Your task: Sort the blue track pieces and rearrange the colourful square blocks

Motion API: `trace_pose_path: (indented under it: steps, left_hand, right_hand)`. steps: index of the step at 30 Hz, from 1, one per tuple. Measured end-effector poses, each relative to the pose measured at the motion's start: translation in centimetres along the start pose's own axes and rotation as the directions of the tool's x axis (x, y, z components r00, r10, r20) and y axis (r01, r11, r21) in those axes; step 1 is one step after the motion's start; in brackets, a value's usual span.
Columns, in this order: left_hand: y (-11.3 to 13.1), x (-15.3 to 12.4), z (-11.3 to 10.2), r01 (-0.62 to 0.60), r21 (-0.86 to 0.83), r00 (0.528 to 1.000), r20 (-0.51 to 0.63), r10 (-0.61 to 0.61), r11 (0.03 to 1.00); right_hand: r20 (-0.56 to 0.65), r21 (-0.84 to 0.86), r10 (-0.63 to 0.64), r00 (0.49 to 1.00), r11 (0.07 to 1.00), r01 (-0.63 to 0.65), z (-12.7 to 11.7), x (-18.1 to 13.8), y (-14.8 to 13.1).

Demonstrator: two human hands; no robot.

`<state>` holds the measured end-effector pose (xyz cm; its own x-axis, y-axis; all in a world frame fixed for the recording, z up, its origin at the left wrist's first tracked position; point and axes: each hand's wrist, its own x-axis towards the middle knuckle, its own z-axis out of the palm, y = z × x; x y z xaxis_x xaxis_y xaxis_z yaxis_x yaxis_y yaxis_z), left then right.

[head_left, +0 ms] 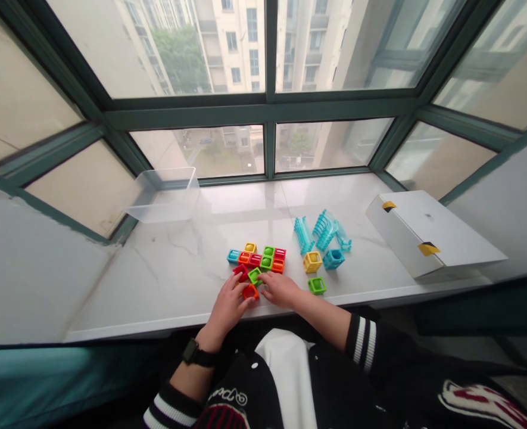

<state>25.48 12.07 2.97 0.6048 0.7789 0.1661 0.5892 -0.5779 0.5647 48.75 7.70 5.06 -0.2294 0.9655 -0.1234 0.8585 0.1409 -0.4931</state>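
Note:
Small coloured cube blocks lie in a cluster on the white marble sill. My left hand curls over the near left of it, its thumb and fingers around an orange block, with fingertips by a red block. A bit of yellow shows under those fingers, mostly hidden. From the right, my right hand has its fingertips on a tilted green block. Just beyond are a blue block, a yellow block and a joined row of orange, red and green blocks.
To the right lie a yellow cube, a blue cube, a green cube and clear blue ramp pieces. A clear plastic bin stands back left, a white box at right. Framed windows enclose the sill.

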Motion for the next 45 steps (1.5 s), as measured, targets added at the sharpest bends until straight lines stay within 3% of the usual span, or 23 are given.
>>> trace_pose_path:
  steps: [5,9,14,21,27,31,33,36,39,43,45]
  left_hand:
    - [-0.2,0.0,0.0,-0.005,-0.023,1.000,0.018,0.005,1.000]
    - [-0.3,0.0,0.0,-0.009,-0.020,1.000,0.011,0.009,1.000]
    - [-0.1,0.2,0.3,0.005,0.027,1.000,0.002,-0.005,1.000]
    - [2.3,1.4,1.2,0.092,0.173,0.994,-0.075,-0.080,0.981]
    - [2.9,1.7,1.0,0.107,0.247,0.993,-0.068,-0.093,0.963]
    - [3.6,1.7,0.1,0.122,0.233,0.987,-0.131,-0.093,0.965]
    - [4.5,1.8,-0.5,0.103,0.129,0.983,-0.163,-0.081,0.986]
    - [6.3,2.2,-1.2,0.071,-0.229,0.990,-0.100,-0.096,0.971]
    - [7.8,2.6,-0.9,0.170,-0.561,0.983,0.041,-0.178,0.810]
    - [8.7,2.8,0.0,0.262,-0.753,0.956,0.119,-0.267,0.603]
    - [8.8,2.8,0.1,0.291,-0.845,0.939,0.163,-0.303,0.449]
  right_hand:
    - [0.000,0.008,0.002,1.000,1.000,-0.002,-1.0,-0.7,-0.1]
    - [-0.077,0.034,0.036,0.996,0.999,-0.033,-1.7,-2.0,0.1]
    - [-0.186,0.207,0.039,0.982,0.978,0.000,-3.4,-4.4,1.1]
    - [-0.324,0.440,0.084,0.942,0.895,0.072,-5.9,-8.1,2.9]
    - [-0.370,0.478,0.129,0.920,0.876,0.069,-5.3,-9.7,3.5]
    - [-0.382,0.508,0.144,0.913,0.858,0.078,-4.6,-9.7,3.2]
    - [-0.387,0.512,0.136,0.912,0.854,0.090,-4.4,-9.4,2.8]
    - [-0.375,0.488,0.099,0.922,0.866,0.106,-4.3,-8.8,1.8]
    - [-0.353,0.422,0.037,0.935,0.898,0.124,-4.2,-8.3,0.5]
    - [-0.355,0.378,-0.036,0.934,0.909,0.178,-4.2,-8.2,-0.8]
    - [-0.386,0.413,-0.049,0.921,0.884,0.220,-4.4,-8.4,-0.9]
